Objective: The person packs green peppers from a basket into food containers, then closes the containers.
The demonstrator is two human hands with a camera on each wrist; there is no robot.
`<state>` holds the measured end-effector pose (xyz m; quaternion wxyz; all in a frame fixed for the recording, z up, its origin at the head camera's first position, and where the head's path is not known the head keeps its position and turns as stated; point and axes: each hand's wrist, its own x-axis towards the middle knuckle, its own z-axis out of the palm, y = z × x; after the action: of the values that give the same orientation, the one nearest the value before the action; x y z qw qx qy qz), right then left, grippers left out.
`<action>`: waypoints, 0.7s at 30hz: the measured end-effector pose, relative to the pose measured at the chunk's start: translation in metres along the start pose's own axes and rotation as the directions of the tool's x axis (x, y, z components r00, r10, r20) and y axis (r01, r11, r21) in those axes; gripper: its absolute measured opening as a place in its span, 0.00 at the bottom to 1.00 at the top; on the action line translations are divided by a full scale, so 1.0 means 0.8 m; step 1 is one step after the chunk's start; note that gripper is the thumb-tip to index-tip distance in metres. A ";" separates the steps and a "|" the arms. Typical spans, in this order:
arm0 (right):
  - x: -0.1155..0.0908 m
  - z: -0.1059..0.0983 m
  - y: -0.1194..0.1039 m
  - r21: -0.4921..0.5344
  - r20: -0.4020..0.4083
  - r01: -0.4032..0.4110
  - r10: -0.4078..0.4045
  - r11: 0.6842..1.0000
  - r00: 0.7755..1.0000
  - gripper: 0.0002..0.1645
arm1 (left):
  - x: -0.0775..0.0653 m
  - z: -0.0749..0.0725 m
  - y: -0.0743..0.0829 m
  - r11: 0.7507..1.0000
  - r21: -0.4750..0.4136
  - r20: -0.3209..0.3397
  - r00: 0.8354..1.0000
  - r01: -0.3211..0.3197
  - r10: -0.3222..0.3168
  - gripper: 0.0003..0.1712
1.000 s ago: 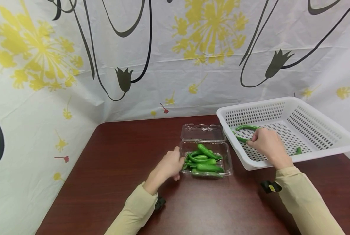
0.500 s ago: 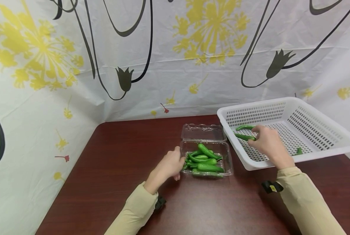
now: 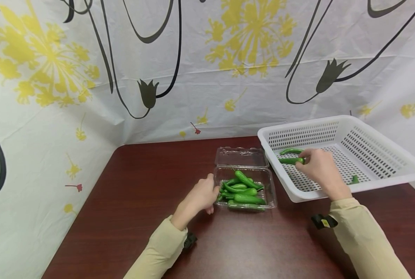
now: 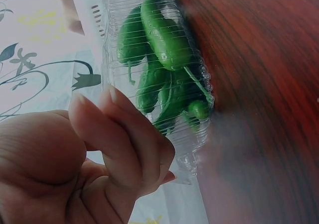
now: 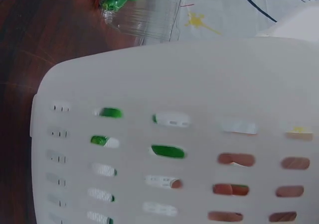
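Inside a white perforated plastic basket (image 3: 333, 190), my right hand (image 3: 320, 170) pinches one end of a green chili pepper (image 3: 288, 161). Another green pepper (image 3: 291, 151) lies just behind it. Through the slots of the basket wall (image 5: 149, 74), the right wrist view shows bits of fingers (image 5: 234, 159) and green. My left hand (image 3: 199, 195) holds the left side of a clear plastic clamshell box (image 3: 272, 190), its fingers (image 4: 119, 149) curled at the box's end. Several green peppers (image 3: 247, 198) lie in the box. The thumb's contact is partly hidden.
The box's clear lid (image 3: 241, 157) lies folded back behind it, close to the basket's left side. A small green pepper piece (image 3: 354, 179) sits at the basket's near right. Patterned sheeting (image 3: 179, 62) hangs behind the dark red wooden table (image 3: 151, 170).
The pepper at my right fingertips has swung from a slant to nearly level as that hand shifted slightly. My left hand and the box have stayed in place.
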<state>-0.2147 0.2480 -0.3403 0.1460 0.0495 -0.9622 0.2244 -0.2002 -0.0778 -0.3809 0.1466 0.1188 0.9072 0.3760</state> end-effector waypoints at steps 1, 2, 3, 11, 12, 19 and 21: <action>0.000 0.000 0.000 0.006 -0.008 0.005 -0.005 1.000 1.000 0.14 | 0.000 0.000 0.000 1.000 0.000 0.000 1.000 0.001 -0.001 0.26; 0.000 -0.001 0.000 0.009 -0.015 0.008 -0.008 1.000 1.000 0.14 | 0.000 0.000 0.000 1.000 0.000 0.000 1.000 0.001 -0.001 0.25; 0.001 -0.001 0.000 0.012 -0.025 0.011 -0.011 1.000 1.000 0.14 | 0.000 0.000 0.000 1.000 0.000 0.001 1.000 0.001 -0.001 0.25; 0.001 -0.006 0.000 0.023 -0.066 -0.004 0.006 1.000 0.998 0.14 | 0.001 0.000 -0.001 1.000 0.004 -0.002 1.000 0.003 -0.003 0.25; 0.001 -0.008 0.000 0.024 -0.073 -0.005 0.007 1.000 0.997 0.14 | 0.001 0.000 -0.001 1.000 0.004 -0.001 1.000 0.004 -0.004 0.25; 0.001 -0.016 -0.002 0.031 -0.121 0.006 -0.002 0.999 0.993 0.14 | 0.001 0.000 -0.001 1.000 0.007 0.001 1.000 0.007 -0.007 0.28; 0.000 -0.018 -0.004 0.028 -0.137 0.014 -0.010 0.999 0.990 0.12 | 0.001 0.000 0.000 1.000 0.009 0.003 1.000 0.010 -0.010 0.29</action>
<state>-0.2105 0.2519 -0.3267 0.2124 0.0422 -0.9462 0.2404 -0.2008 -0.0778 -0.3812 0.1496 0.1155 0.9093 0.3708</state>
